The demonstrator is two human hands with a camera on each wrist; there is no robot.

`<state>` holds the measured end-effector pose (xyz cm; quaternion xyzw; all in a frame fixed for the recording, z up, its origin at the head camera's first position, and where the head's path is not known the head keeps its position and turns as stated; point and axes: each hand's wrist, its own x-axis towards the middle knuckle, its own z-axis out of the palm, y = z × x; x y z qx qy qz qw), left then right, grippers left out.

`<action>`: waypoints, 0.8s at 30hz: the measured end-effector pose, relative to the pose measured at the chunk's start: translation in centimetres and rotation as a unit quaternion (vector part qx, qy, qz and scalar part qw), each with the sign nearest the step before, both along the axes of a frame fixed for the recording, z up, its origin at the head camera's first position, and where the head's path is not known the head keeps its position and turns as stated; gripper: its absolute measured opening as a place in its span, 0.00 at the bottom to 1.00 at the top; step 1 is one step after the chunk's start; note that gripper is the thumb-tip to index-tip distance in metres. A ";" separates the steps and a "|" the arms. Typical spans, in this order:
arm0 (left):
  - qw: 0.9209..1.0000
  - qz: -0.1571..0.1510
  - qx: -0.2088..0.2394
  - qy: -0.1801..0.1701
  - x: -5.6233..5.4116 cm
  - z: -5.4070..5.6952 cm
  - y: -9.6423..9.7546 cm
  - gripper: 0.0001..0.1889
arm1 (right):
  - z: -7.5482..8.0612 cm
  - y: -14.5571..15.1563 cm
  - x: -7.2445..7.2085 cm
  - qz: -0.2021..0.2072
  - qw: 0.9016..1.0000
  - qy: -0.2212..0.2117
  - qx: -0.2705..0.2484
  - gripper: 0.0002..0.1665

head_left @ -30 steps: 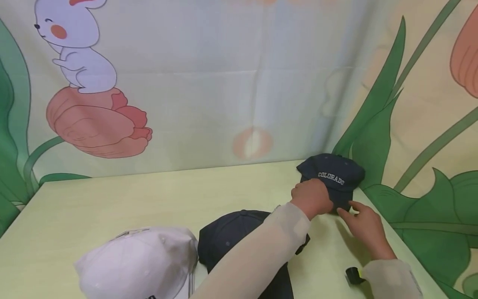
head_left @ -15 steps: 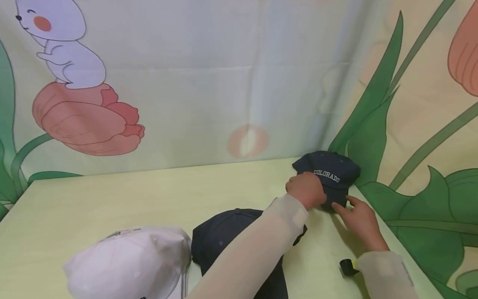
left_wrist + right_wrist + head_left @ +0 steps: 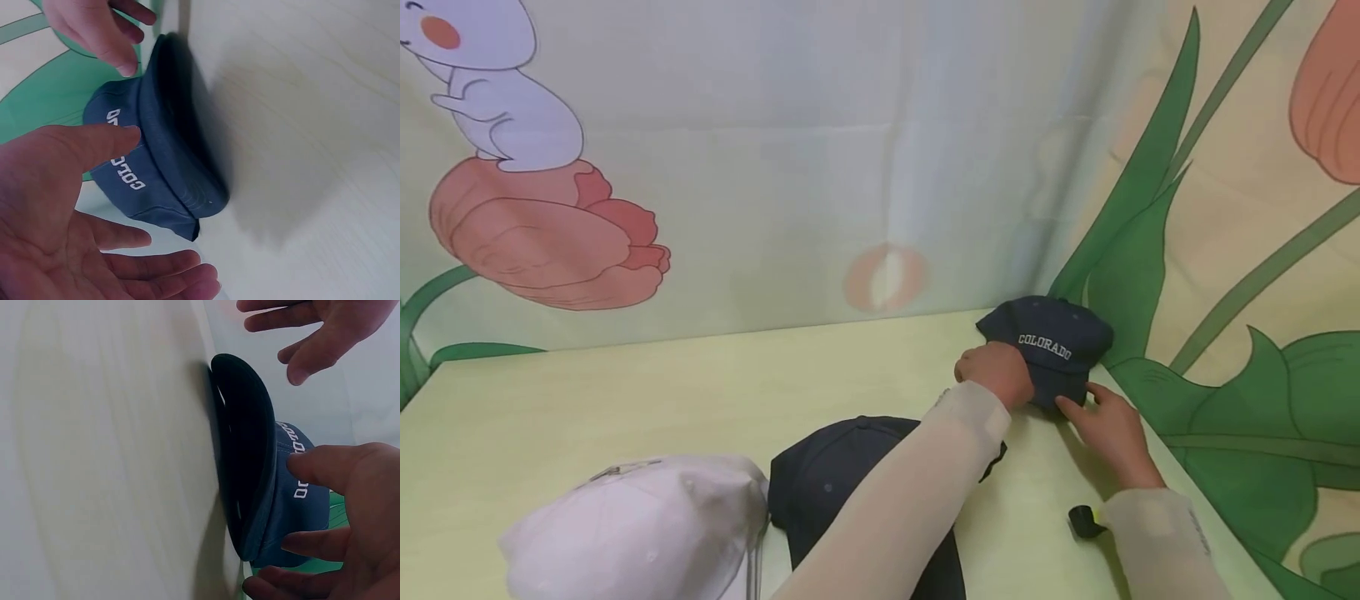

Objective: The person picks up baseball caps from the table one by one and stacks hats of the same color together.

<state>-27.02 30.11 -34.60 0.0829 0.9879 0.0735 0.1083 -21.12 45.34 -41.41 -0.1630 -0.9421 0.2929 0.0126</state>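
A navy cap [image 3: 1063,329] with white COLORADO lettering stands at the table's far right corner, its brim facing the person. My left hand [image 3: 997,375] is at the left side of the brim, and my right hand [image 3: 1112,429] is at the right side. In the left wrist view, the left hand's fingers [image 3: 156,278] are spread apart and its thumb overlaps the cap front. The right wrist view shows the right hand [image 3: 369,500] with parted fingers beside the crown. The brim's underside [image 3: 247,425] faces that camera, close to the tabletop.
A second dark cap [image 3: 827,475] lies in front, partly hidden by the left sleeve. To its left is a white cap [image 3: 640,525]. A printed cloth backdrop [image 3: 775,208] borders the pale table [image 3: 647,400]. A small black device [image 3: 1084,522] sits at the right cuff.
The head view has turned slightly right, so everything sits further left in it. Both hands keep about the same place beside the COLORADO cap.
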 end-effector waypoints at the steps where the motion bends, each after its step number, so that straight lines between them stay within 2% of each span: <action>1: 1.000 0.002 -0.004 -0.002 -0.1 -0.1 0.1 0.23 | -0.1 0.0 -0.1 -0.001 1.000 0.001 0.000 0.48; 6: 1.000 0.003 -0.010 -0.005 -0.4 -0.5 0.6 0.24 | -0.2 0.2 -0.4 -0.013 1.000 0.005 -0.001 0.47; 10: 1.000 -0.004 -0.020 -0.003 -0.5 -0.9 1.1 0.30 | -0.2 0.1 -0.8 -0.019 1.000 0.014 0.000 0.46; 17: 0.999 0.016 -0.029 -0.012 -0.9 -1.6 1.6 0.39 | -0.5 0.2 -1.7 -0.031 0.999 0.020 -0.002 0.44; 24: 0.999 0.023 -0.042 -0.025 -1.6 -2.6 2.7 0.44 | -0.5 1.0 -1.7 -0.028 0.999 0.026 0.003 0.43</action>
